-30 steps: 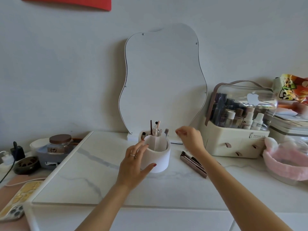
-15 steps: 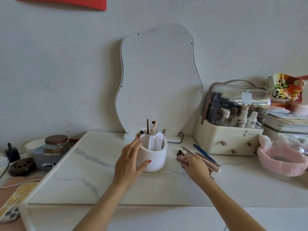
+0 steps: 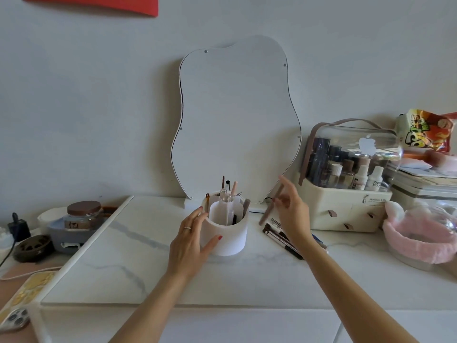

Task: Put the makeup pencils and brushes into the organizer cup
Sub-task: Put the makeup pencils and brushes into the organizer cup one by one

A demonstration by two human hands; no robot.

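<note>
A white round organizer cup (image 3: 228, 237) with inner dividers stands mid-table, with several pencils and brushes upright in it. My left hand (image 3: 191, 237) rests against the cup's left side, thumb and fingers around its wall. Just right of the cup, my right hand (image 3: 293, 211) is raised above the table and pinches a brownish makeup pencil (image 3: 269, 210) that slants down to the left. Below that hand, a small pile of brushes and pencils (image 3: 277, 235) lies flat on the marble top.
A wavy mirror (image 3: 237, 120) leans on the wall behind the cup. A cream cosmetics case (image 3: 346, 206) stands at the right, with a pink headband (image 3: 418, 236) beyond it. At the left are a lidded jar (image 3: 84, 214) and a phone (image 3: 14, 318).
My right hand picked a pencil out of the pile on the table and lifted it up toward the cup. The left hand stayed on the cup.
</note>
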